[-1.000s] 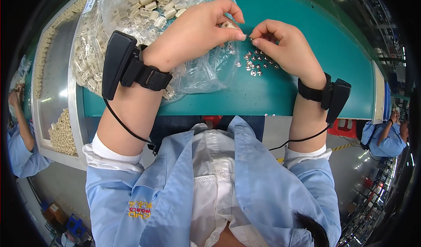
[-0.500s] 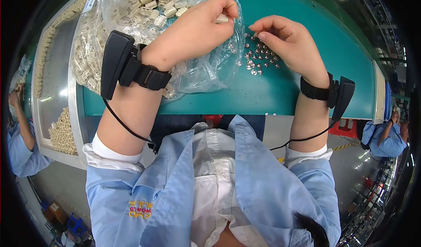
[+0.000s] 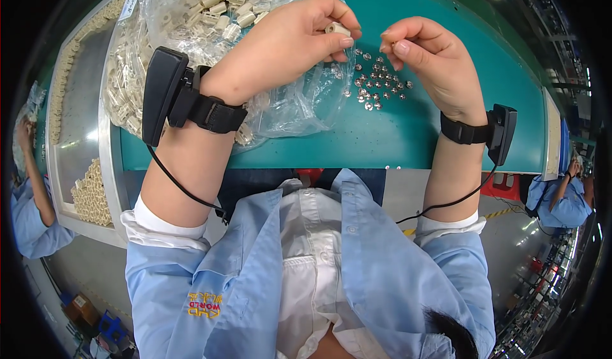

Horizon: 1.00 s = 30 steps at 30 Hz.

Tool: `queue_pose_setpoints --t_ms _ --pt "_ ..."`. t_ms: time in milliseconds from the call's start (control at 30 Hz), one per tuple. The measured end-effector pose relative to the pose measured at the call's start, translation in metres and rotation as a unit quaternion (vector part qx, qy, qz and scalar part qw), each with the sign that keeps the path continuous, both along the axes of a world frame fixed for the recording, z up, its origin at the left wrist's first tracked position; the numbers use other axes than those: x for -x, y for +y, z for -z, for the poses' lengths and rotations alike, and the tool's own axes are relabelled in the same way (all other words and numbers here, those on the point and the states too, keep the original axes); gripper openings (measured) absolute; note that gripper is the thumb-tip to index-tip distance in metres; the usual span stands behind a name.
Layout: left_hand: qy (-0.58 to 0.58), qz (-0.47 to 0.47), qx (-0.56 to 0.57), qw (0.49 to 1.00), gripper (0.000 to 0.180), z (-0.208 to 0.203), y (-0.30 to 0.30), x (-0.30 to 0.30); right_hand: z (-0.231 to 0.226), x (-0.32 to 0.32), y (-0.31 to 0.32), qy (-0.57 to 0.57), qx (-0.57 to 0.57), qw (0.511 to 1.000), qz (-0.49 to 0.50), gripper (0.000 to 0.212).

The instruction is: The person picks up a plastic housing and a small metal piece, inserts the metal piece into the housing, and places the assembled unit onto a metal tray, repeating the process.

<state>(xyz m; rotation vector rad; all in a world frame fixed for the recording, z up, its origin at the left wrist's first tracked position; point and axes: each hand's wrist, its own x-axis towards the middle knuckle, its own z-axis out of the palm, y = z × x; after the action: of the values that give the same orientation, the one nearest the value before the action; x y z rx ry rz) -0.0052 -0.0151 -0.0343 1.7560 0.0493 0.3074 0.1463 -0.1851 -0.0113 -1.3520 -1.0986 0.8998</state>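
A small cream plastic block [image 3: 338,29] with a hole in its end is pinched between the thumb and fingers of my left hand [image 3: 312,33], above the edge of a see-through plastic bag [image 3: 299,107]. Many similar cream blocks [image 3: 220,8] fill that bag. To the right, my right hand [image 3: 430,50] has thumb and forefinger pressed together, and what they hold is too small to make out. Just below and left of its fingertips, several small shiny metal pieces [image 3: 376,85] lie scattered on the green table [image 3: 395,133]. The two hands are apart.
At the left stands a metal-edged tray [image 3: 80,120] with rows of cream pieces [image 3: 92,196]. Black devices [image 3: 169,98] are strapped on both my wrists, with cables running down. Other people [image 3: 558,196] work at the far left and right. A red stool [image 3: 500,186] stands below the table.
My left hand has turned, so the cream block now shows its end. My right hand has lifted from the metal pieces and shifted slightly right, fingers still pinched.
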Motion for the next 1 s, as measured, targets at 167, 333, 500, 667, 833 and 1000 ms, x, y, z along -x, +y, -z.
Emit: queue_pose_setpoints --t_ms 167,333,500,667,833,1000 --pt "0.011 0.029 0.025 0.999 0.017 -0.002 -0.002 0.002 0.005 -0.003 0.000 -0.015 -0.007 1.000 0.025 0.014" --pt "0.027 0.029 -0.007 0.999 0.021 -0.004 0.003 0.001 0.003 0.003 0.002 -0.039 0.007 0.998 0.045 0.014" --pt "-0.026 0.026 0.019 0.999 0.022 -0.003 0.001 0.000 0.005 0.003 0.003 -0.059 0.008 0.997 0.059 0.014" --pt "-0.030 -0.008 0.035 0.999 0.022 -0.005 0.005 0.000 0.006 0.010 0.006 -0.071 -0.004 0.994 0.081 0.014" --pt "0.007 0.017 0.158 0.987 0.020 -0.003 0.007 -0.002 0.010 0.023 0.013 -0.058 -0.007 0.994 0.093 0.013" --pt "0.021 0.018 0.244 0.969 0.019 -0.005 0.004 -0.003 0.014 0.028 0.017 -0.031 -0.045 0.992 0.114 0.015"
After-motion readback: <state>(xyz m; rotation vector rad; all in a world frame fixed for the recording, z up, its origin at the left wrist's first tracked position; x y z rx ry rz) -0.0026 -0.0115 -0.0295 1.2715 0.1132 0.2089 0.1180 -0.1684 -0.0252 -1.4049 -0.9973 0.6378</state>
